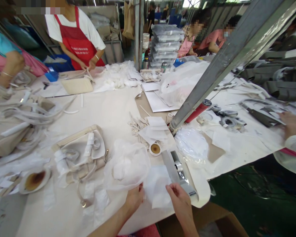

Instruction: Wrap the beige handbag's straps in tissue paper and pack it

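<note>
1. Far left on the pale, cloth-covered desk [108, 110], I see a shallow whitish dish with a brown substance in it [35, 180], near a heap of beige bags and straps [11, 130].
2. Beyond that, across the desk, a person in a red apron and white top [79, 42] has both hands close together by a flat cream-coloured panel [77, 86].
3. Nearer me sits a beige handbag with white-wrapped parts [81, 151].
4. Just right of it lies a puffy, translucent white plastic bag [127, 166], near the left hand [135, 198]. That hand's fingers are bent; I cannot tell whether its grip pinches anything.
5. Farther in stands a small round white dish with a brown middle [155, 149].
6. The thin, translucent white sheets [160, 182] lie on the desk between the two hands.
7. At their right edge is the right hand [179, 196], thumb and forefinger close together; whether its grip has caught a sheet, I cannot tell.
8. Just beside it rests a shiny silver metal device [183, 174]; behind that, a round, clear-wrapped white bundle [191, 144].
9. Far right, a co-worker's hand [289, 122] is near dark grey strips [261, 115].
</note>
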A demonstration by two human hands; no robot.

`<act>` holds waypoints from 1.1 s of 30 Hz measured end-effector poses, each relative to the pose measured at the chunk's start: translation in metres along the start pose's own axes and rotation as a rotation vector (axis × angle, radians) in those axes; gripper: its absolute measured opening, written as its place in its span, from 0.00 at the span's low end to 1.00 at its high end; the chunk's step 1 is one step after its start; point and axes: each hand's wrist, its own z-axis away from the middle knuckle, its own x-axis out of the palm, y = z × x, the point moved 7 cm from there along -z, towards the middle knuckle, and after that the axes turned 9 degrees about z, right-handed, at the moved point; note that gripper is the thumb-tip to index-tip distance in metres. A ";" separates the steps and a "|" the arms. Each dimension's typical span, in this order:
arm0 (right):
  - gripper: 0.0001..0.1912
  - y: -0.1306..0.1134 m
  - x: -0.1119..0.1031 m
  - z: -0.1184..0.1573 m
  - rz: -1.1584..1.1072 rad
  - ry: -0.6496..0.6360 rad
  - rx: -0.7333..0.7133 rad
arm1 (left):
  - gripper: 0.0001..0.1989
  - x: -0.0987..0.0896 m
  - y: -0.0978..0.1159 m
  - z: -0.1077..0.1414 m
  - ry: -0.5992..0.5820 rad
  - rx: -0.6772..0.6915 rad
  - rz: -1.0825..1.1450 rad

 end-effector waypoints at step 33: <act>0.21 -0.123 0.212 0.115 -0.201 -0.949 0.042 | 0.17 -0.191 -0.077 0.125 0.067 -0.064 0.703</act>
